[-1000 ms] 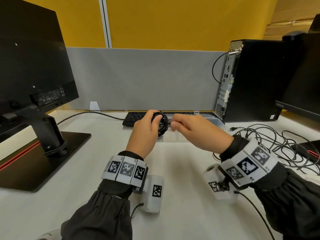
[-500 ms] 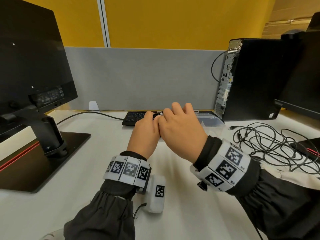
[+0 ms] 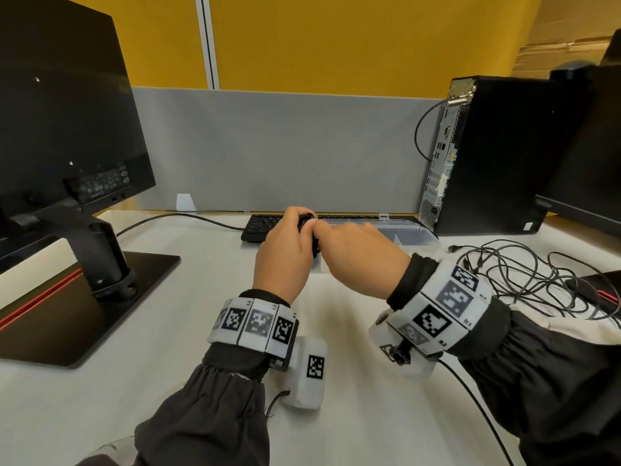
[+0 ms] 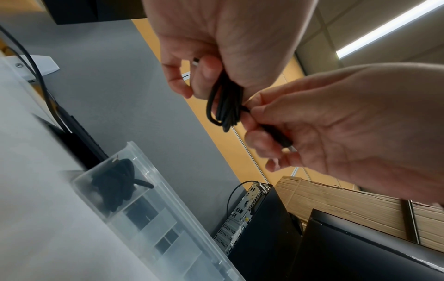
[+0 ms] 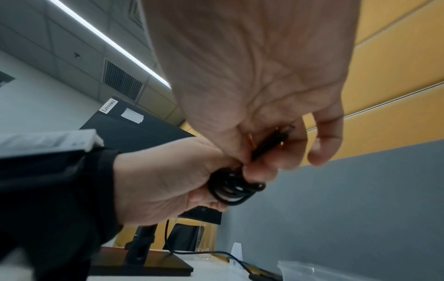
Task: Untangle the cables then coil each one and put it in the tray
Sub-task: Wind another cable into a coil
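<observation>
White table under a grey partition and yellow wall: above its clear tray, the left hand grips a coiled black cable while the right hand pinches its plug end. Another coiled cable lies in the tray's end compartment. Right of the tray sprawl loose cables before a computer tower; behind it, a keyboard.

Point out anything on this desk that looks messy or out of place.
The tangle of black cables sprawls loose on the white desk right of the clear tray, uncoiled. One coiled cable already lies in the tray; the left hand and right hand hold another coil.
</observation>
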{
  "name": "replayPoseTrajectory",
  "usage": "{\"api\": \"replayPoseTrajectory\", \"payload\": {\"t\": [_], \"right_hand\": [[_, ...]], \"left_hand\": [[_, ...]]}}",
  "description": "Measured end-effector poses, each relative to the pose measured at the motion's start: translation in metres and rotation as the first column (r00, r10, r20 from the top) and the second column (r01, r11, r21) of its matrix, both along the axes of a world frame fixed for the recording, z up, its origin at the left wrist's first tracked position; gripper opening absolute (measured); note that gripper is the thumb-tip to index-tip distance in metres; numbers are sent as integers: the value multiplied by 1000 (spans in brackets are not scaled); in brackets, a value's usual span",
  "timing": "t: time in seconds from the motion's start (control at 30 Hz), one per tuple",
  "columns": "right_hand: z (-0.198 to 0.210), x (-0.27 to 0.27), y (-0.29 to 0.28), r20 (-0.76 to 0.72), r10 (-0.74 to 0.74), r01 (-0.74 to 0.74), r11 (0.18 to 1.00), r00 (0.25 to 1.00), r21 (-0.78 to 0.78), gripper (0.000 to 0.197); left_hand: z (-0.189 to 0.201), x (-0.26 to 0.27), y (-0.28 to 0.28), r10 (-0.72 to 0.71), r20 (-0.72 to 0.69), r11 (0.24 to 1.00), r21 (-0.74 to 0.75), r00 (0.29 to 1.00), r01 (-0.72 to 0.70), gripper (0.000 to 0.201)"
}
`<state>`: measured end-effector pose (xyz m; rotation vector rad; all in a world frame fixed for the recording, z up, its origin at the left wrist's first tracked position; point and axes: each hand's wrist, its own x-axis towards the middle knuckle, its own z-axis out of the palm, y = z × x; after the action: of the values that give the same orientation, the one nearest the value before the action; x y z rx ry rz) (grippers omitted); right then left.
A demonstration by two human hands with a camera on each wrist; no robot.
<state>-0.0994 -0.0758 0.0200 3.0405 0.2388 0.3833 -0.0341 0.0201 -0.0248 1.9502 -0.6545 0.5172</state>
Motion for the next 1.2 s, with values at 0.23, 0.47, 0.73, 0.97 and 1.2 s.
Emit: {"api": "replayPoseTrajectory", "payload": {"t": [0.23, 0.47, 0.73, 0.97, 1.2], "right_hand": [[-19, 11, -2, 155, 47, -71, 986, 987, 150, 22], [-7, 13, -20, 55, 189, -174, 701, 980, 691, 21], [-2, 4, -53, 230, 141, -179, 972, 963, 154, 25], [-22, 20, -56, 663, 102, -307, 931, 742, 199, 29], [-37, 23, -39, 388, -35, -322, 492, 921, 809, 21]], "left_hand": [[0, 3, 3, -7, -8, 1000, -19, 1000, 7, 23], [4, -2, 1, -85, -37, 990, -120, 996, 80, 11], [4, -1, -1, -197, -157, 976, -128, 968, 178, 28], [11, -14, -4, -353, -198, 883, -394, 915, 255, 32], [9, -19, -8, -477, -234, 800, -515, 847, 308, 29]]}}
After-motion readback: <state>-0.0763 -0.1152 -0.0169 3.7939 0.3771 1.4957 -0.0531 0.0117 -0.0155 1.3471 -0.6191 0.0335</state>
